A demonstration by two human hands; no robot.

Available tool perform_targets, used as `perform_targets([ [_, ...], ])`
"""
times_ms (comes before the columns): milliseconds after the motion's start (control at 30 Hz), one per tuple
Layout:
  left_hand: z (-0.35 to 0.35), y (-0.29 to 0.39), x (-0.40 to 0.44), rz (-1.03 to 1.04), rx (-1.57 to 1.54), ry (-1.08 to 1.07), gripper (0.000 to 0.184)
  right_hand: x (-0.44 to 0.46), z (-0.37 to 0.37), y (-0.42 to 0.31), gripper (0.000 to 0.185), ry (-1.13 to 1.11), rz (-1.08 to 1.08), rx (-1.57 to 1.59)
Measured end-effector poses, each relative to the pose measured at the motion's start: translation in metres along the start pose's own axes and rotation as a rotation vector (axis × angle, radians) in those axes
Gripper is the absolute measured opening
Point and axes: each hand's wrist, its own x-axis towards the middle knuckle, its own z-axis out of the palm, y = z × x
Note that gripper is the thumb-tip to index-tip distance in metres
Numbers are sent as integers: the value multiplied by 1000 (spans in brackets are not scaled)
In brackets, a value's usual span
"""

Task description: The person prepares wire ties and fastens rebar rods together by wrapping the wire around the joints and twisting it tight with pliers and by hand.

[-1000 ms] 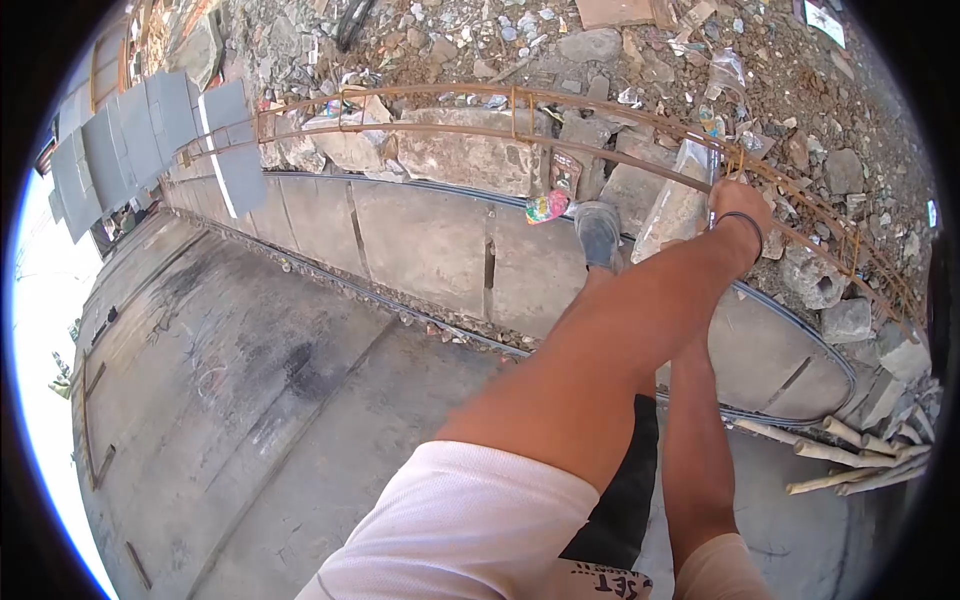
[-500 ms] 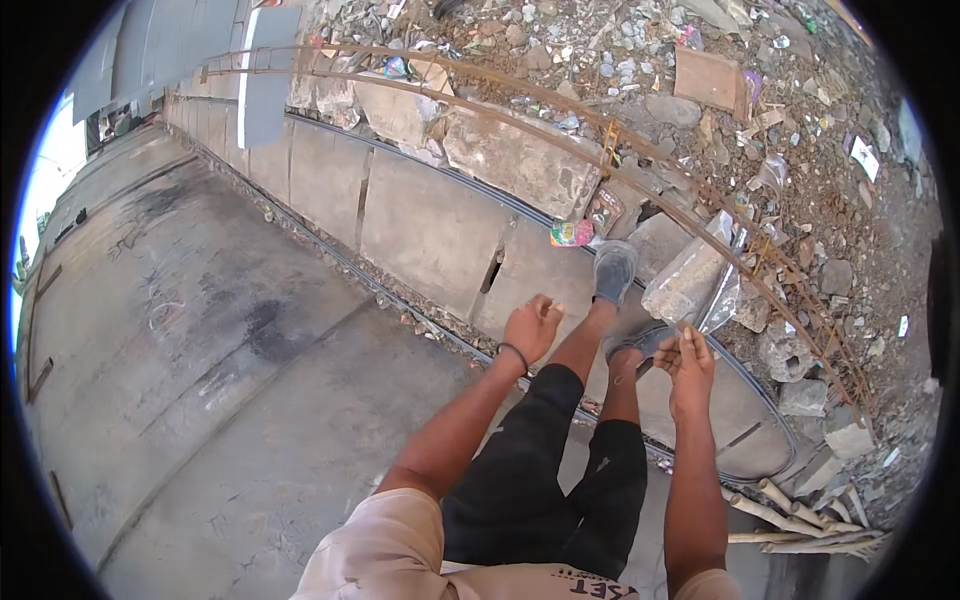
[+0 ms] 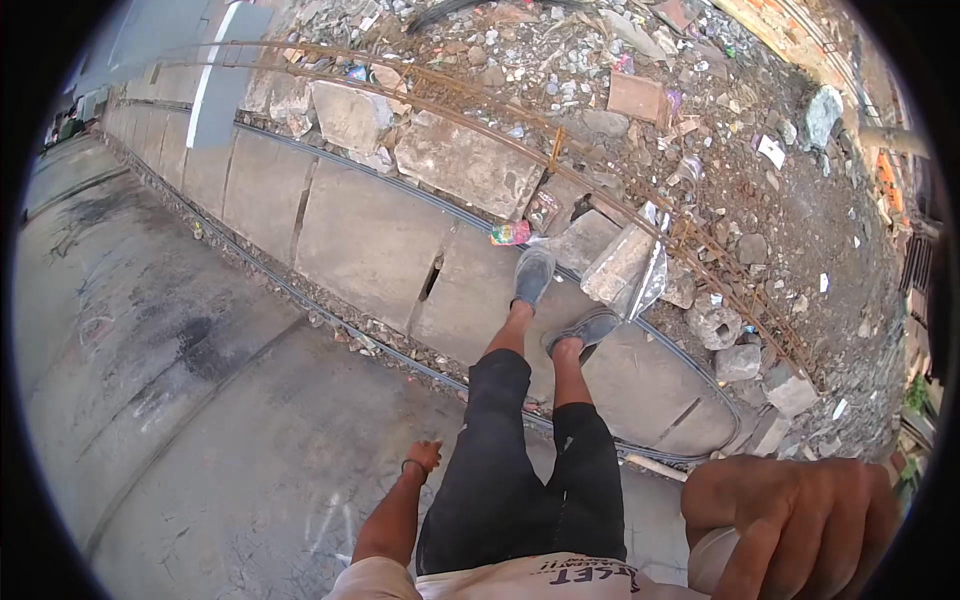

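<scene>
My left hand (image 3: 423,456), with a dark band at the wrist, hangs beside my left thigh over the grey floor. Its fingers are loosely bent and nothing shows in them. Large and close to the camera, my right hand (image 3: 790,525) is curled into a fist at the lower right; the inside of its grip is hidden. Beyond my feet a rusty rebar frame (image 3: 556,150) runs across the rubble, with neither hand touching it. A clear plastic sheet (image 3: 652,270) lies against a concrete block (image 3: 618,266) near my right shoe (image 3: 584,328).
Concrete slabs (image 3: 370,235) lie under my feet, with dark cables (image 3: 680,350) along their edge. Broken blocks (image 3: 715,322) and stones line the far side. A grey panel (image 3: 215,90) stands at the upper left. A pale pole (image 3: 655,467) lies near my right hand.
My left hand has let go of the rebar and dropped back to my side. My right hand has risen from near the plastic sheet toward the camera. The view has shifted.
</scene>
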Motion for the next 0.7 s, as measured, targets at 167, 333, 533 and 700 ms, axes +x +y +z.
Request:
perform_targets([
  [167, -27, 61, -34, 239, 90, 173, 38, 14, -13, 21, 25, -58, 197, -1],
  [333, -87, 109, -15, 157, 4, 60, 30, 3, -18, 26, 8, 42, 135, -137],
  [533, -169, 169, -23, 271, -22, 182, 29, -72, -58, 70, 49, 1066, 60, -708],
  [700, -197, 230, -31, 685, 355, 337, 42, -305, -112, 124, 25, 1645, 846, -1039],
])
